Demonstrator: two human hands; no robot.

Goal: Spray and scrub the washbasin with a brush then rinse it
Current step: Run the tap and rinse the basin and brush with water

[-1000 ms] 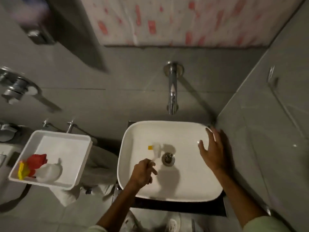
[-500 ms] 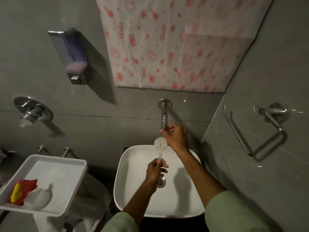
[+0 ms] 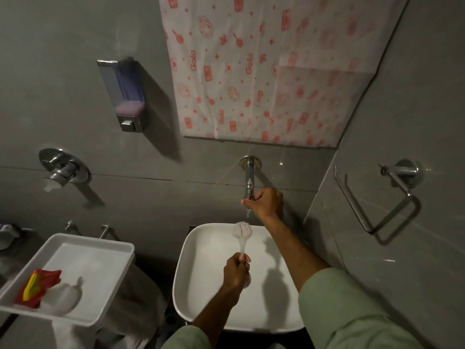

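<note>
A white square washbasin [image 3: 201, 285] sits below a chrome wall tap [image 3: 249, 177]. My left hand [image 3: 236, 272] grips the clear handle of a white brush [image 3: 242, 231], whose bristle head points up toward the basin's far rim, just under the spout. My right hand [image 3: 266, 202] is closed around the end of the tap. The drain is mostly hidden behind my left hand. I cannot tell whether water is running.
A white tray [image 3: 105, 250] at the left holds a red and yellow packet [image 3: 37, 285] and a white object [image 3: 63, 298]. On the wall hang a soap dispenser [image 3: 125, 96], a chrome valve [image 3: 63, 170], a patterned sheet [image 3: 264, 71] and a towel ring [image 3: 377, 197] at right.
My right hand went from the basin's right rim up to the tap. My left hand lifted the brush from near the drain to under the spout. The view tilted upward.
</note>
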